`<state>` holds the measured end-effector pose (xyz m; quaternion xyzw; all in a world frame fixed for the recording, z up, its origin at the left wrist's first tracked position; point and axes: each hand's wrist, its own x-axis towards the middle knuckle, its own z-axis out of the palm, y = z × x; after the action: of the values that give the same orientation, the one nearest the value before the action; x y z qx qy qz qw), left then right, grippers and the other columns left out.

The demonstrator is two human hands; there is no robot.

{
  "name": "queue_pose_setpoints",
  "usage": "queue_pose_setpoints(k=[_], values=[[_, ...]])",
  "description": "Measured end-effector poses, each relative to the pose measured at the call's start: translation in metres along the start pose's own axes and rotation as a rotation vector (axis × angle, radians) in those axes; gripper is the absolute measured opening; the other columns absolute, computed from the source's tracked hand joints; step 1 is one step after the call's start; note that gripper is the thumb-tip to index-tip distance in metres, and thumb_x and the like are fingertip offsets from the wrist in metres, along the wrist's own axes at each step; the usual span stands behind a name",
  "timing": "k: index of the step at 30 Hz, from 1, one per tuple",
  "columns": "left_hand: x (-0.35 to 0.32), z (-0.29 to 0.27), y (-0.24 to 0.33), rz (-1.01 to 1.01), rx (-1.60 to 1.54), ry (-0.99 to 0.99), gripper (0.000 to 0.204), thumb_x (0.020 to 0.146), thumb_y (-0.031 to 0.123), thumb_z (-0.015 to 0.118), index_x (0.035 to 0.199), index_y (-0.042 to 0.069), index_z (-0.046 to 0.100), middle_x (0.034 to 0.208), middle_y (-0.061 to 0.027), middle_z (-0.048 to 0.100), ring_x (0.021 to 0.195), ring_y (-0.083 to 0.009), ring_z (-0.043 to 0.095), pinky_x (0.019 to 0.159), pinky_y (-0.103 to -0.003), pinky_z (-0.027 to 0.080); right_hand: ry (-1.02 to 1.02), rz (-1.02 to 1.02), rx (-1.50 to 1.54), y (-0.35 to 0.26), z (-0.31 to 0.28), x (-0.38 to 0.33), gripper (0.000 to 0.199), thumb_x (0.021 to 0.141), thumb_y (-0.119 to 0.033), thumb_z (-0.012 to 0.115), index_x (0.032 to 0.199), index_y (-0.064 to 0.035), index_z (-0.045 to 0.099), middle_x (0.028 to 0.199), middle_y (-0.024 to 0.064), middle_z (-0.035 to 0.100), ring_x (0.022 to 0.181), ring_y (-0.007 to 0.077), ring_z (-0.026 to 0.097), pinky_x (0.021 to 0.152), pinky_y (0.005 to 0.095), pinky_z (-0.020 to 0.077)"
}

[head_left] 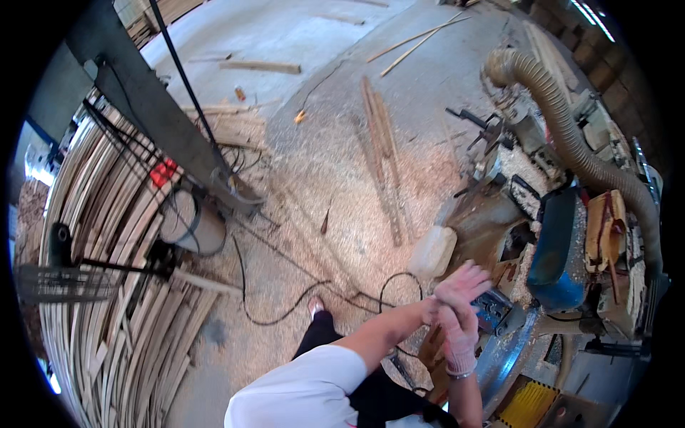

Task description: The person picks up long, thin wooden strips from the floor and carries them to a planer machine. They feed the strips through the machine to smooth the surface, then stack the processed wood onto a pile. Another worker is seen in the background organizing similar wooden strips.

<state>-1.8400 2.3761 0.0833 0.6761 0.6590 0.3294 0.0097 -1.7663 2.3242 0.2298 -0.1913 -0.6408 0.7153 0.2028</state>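
My left hand (462,282) reaches to the right with its fingers stretched out, and it seems to wear a pale pink work glove, though blurred. My right hand (459,334), in a pale pink knit glove, comes up from below and closes around the left wrist at the glove's cuff. A bracelet (462,374) circles the right wrist. Both hands are above the near side of a woodworking machine (515,308) with a blue housing (556,250). The exact grip of the right fingers is partly hidden.
A ribbed hose (564,128) arches over the machine. A whitish plastic container (433,252) stands beside it. Black cable (282,321) loops across the sawdust-covered floor (314,214). Stacked wood strips (121,285), a bucket (193,221) and a fan (64,282) are at left.
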Motion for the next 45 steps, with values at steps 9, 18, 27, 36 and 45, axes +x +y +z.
queue_pose_setpoints(k=[9, 18, 27, 36, 45], values=[[-0.515, -0.153, -0.134, -1.303, -0.057, -1.319, 0.049, 0.084, 0.038, 0.048, 0.126, 0.014, 0.052, 0.127, -0.0076, 0.054, 0.116, -0.0272, 0.052, 0.096, -0.043, 0.041, 0.184, 0.907, -0.587, 0.223, -0.052, -0.156, 0.024, 0.086, -0.019, 0.053, 0.103, -0.0036, 0.061, 0.084, 0.006, 0.059, 0.071, 0.0177, 0.055, 0.066, 0.031, 0.0463], [-0.671, -0.222, -0.092, -2.301, -0.479, -0.373, 0.055, 0.085, 0.046, 0.046, 0.127, 0.01, 0.051, 0.129, -0.0148, 0.05, 0.12, -0.0305, 0.048, 0.098, -0.042, 0.038, -0.263, 1.444, -0.912, 0.281, -0.058, -0.142, 0.034, 0.083, -0.029, 0.05, 0.107, -0.0079, 0.063, 0.106, 0.0137, 0.058, 0.098, 0.0275, 0.054, 0.084, 0.0376, 0.0436], [-0.292, -0.188, -0.24, -1.408, -0.587, -0.334, 0.056, 0.088, 0.049, 0.041, 0.118, 0.004, 0.056, 0.119, -0.0188, 0.057, 0.115, -0.0333, 0.051, 0.098, -0.038, 0.037, -0.173, 0.672, -0.935, 0.362, -0.045, 0.244, 0.04, 0.083, -0.031, 0.057, 0.113, -0.0049, 0.057, 0.084, 0.0092, 0.063, 0.077, 0.0183, 0.061, 0.07, 0.0312, 0.0503], [-0.171, -0.194, -0.375, -1.506, -0.569, 0.018, 0.052, 0.09, 0.042, 0.044, 0.125, 0.004, 0.051, 0.127, -0.0162, 0.052, 0.119, -0.0303, 0.047, 0.102, -0.035, 0.033, -0.576, 0.624, -0.458, 0.262, 0.089, 0.474, 0.032, 0.086, -0.026, 0.058, 0.11, -0.0039, 0.058, 0.077, 0.0068, 0.061, 0.068, 0.0121, 0.056, 0.062, 0.027, 0.0479], [-0.274, -0.153, -0.4, -2.196, -0.841, 0.487, 0.056, 0.086, 0.051, 0.041, 0.114, 0.006, 0.055, 0.112, -0.0162, 0.057, 0.104, -0.0284, 0.052, 0.088, -0.038, 0.038, -0.967, 0.691, -1.43, 0.336, -0.114, 0.45, 0.029, 0.077, -0.032, 0.053, 0.083, -0.0066, 0.067, 0.076, 0.0103, 0.066, 0.073, 0.0265, 0.064, 0.066, 0.0385, 0.0494]])
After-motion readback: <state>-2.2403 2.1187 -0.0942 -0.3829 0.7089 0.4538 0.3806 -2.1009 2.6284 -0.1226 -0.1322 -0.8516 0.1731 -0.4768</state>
